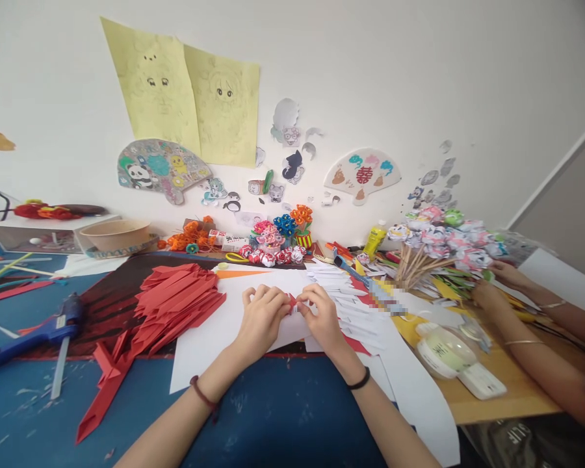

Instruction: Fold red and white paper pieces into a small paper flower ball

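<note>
My left hand (260, 315) and my right hand (320, 315) meet above a white sheet of paper (199, 351). Between their fingertips is a small piece of red paper (291, 301), pinched from both sides and mostly covered by the fingers. A large heap of folded red paper strips (175, 302) lies to the left of my left hand. Close to my right hand, white folded paper strips (344, 292) are spread in a row. Longer folded red strips (108, 374) lie nearer the front left.
A blue glue gun (49, 335) rests at the left. A bunch of paper flowers on sticks (439, 240) stands at the right, where another person's hands (500, 286) work. A clear-lidded container (446, 351) sits before them. Small flower pots (302, 239) line the wall.
</note>
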Demonstrator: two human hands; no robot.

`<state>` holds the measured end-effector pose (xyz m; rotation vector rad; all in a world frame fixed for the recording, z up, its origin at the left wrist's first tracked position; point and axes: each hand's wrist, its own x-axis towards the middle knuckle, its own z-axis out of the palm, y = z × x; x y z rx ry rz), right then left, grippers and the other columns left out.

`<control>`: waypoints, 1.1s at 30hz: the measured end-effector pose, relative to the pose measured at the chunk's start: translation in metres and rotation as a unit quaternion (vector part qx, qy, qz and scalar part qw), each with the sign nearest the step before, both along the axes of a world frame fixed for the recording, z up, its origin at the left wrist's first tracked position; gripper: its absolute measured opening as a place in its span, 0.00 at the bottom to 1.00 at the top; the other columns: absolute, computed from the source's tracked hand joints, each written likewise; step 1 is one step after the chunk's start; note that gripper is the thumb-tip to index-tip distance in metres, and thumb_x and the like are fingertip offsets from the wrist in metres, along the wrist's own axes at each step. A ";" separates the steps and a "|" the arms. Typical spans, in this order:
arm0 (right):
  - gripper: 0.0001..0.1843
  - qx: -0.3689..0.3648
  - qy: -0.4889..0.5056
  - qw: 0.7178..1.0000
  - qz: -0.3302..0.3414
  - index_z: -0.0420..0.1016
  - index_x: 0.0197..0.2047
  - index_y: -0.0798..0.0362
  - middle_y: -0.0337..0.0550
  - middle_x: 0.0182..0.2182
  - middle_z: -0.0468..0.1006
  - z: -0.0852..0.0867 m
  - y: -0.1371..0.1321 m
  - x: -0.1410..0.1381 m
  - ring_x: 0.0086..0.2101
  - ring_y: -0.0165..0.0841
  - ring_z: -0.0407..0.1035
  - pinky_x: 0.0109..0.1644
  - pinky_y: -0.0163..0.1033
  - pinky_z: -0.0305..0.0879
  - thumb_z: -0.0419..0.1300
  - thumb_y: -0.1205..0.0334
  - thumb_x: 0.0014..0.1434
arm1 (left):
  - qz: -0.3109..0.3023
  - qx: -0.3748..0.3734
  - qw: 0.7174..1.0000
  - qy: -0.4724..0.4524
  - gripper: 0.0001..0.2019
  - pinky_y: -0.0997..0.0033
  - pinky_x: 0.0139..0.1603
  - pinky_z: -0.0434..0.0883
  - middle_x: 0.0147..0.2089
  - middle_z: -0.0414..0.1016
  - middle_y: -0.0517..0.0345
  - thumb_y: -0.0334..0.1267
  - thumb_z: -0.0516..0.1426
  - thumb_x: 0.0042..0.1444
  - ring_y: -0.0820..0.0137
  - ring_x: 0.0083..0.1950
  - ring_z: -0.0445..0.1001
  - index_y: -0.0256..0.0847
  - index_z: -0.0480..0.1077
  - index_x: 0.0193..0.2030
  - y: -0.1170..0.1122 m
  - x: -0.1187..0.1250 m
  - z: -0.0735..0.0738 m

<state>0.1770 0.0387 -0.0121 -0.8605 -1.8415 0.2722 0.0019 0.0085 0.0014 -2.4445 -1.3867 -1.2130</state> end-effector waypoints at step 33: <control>0.08 -0.030 0.051 0.998 -0.038 0.74 0.27 0.51 0.42 0.36 0.64 0.003 -0.002 -0.001 0.41 0.40 0.63 0.49 0.47 0.60 0.62 0.66 0.58 | 0.023 0.000 1.000 -0.019 0.06 0.58 0.50 0.55 0.44 0.73 0.57 0.34 0.53 0.66 0.65 0.45 0.66 0.42 0.70 0.39 -0.003 0.011 -0.004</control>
